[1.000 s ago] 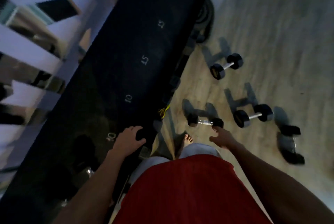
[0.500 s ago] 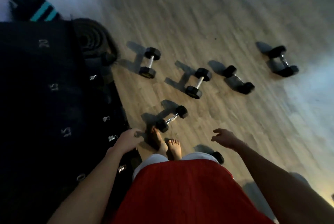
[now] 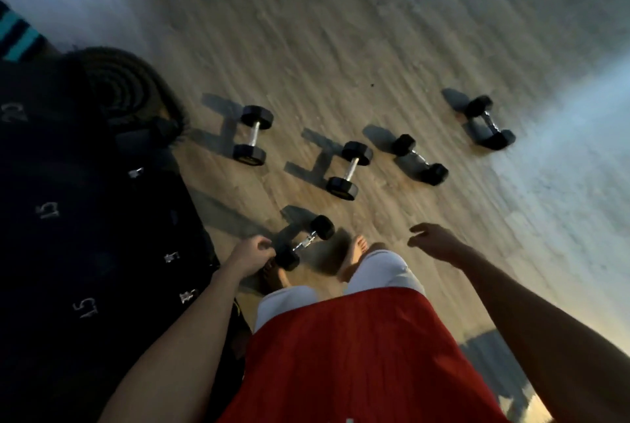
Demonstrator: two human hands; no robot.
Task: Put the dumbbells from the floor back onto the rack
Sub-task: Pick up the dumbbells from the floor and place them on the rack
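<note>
Along the left, a dark rack with pale labels 20, 15 and 15. Too shadowed to tell what sits in its slots, and cut off by the left and bottom edges of the view. By its far end, a rolled mat, half lost in shadow. Blurred all over, so no markings readable on the weights.

On the wooden floor, five in all:
- nearest dumbbell, close to the rack's front edge, just beyond the bare feet
- second dumbbell, near the mat
- third dumbbell and fourth dumbbell, side by side but apart
- farthest dumbbell, well out to the right

Left hand loosely curled, nothing in it, overlapping the nearest dumbbell's near head in the view; contact impossible to tell. Right hand relaxed with fingers spread, empty, right of that dumbbell and apart from it.
</note>
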